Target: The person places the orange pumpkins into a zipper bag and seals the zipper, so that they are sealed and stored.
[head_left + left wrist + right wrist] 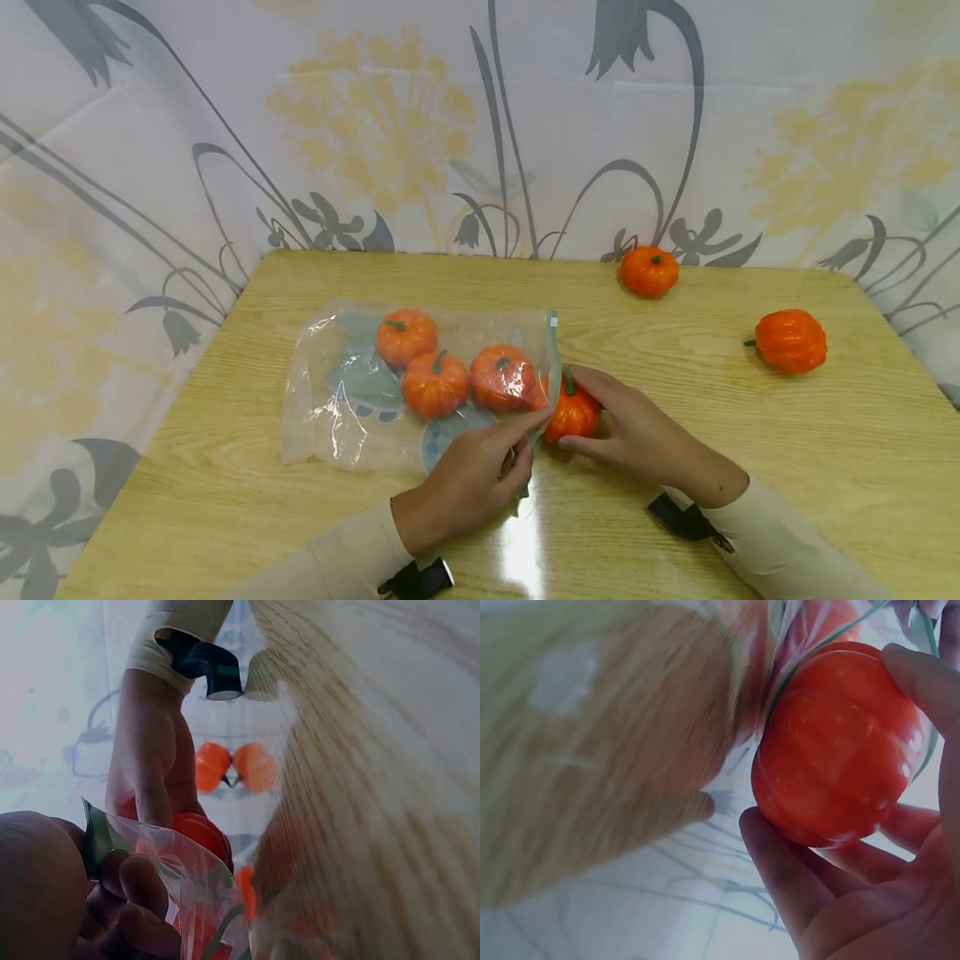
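A clear zip bag (pixel 315 429) with a green-edged mouth lies flat on the table. Three orange toy pumpkins (pixel 435 385) show through its plastic. My left hand (pixel 472 483) pinches the near corner of the mouth, where the green zip strip (pixel 96 844) stands up beside the fingers in the left wrist view. At that mouth my right hand (pixel 637 429) grips another orange pumpkin (pixel 840 750), thumb on one side and fingers round the other. Its leading side is behind the bag's edge, while the rest sticks out toward the right palm.
Two more orange pumpkins lie on the wooden table (pixel 225 500): one pumpkin (pixel 649 272) by the back edge, one tipped pumpkin (pixel 791 342) farther right. A flower-printed cloth (pixel 420 125) hangs behind the table and along its sides.
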`<action>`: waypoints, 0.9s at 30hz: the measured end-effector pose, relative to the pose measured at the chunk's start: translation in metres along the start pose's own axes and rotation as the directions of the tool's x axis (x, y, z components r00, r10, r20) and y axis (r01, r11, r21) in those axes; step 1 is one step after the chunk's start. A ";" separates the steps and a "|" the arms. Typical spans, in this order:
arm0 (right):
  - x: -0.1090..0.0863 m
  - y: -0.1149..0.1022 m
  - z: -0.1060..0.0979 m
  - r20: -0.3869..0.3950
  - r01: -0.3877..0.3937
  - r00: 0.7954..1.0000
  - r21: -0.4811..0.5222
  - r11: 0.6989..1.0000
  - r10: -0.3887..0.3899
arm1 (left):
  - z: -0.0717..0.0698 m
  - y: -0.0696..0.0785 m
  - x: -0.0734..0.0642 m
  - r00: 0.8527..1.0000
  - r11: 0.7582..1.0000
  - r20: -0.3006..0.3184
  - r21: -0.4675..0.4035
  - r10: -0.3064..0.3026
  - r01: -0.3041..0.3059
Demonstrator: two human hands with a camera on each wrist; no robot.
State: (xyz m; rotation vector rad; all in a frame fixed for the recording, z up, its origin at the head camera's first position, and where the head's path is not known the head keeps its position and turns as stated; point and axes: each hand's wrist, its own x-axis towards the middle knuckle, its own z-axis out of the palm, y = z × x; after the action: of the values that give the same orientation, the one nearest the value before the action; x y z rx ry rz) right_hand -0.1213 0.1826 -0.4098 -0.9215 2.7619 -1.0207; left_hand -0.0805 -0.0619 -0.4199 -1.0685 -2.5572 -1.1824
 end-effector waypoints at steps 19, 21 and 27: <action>0.003 -0.004 0.001 -0.023 -0.005 1.000 -0.040 0.999 0.004 | 0.001 0.001 -0.001 0.999 0.999 0.010 0.007 0.041 -0.041; 0.005 -0.004 0.000 -0.025 0.004 1.000 -0.003 1.000 -0.004 | 0.001 0.001 -0.001 0.999 0.999 0.008 0.006 0.049 -0.049; 0.012 -0.003 0.000 -0.038 0.007 0.999 0.044 0.999 -0.006 | -0.002 0.003 0.000 0.998 0.998 0.023 0.014 0.054 -0.054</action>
State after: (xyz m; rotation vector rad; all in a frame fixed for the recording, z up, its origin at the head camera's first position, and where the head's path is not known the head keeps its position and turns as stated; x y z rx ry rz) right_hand -0.1298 0.1741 -0.4062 -0.9157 2.7562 -1.1065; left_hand -0.0791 -0.0619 -0.4174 -1.1465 -2.5326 -1.1428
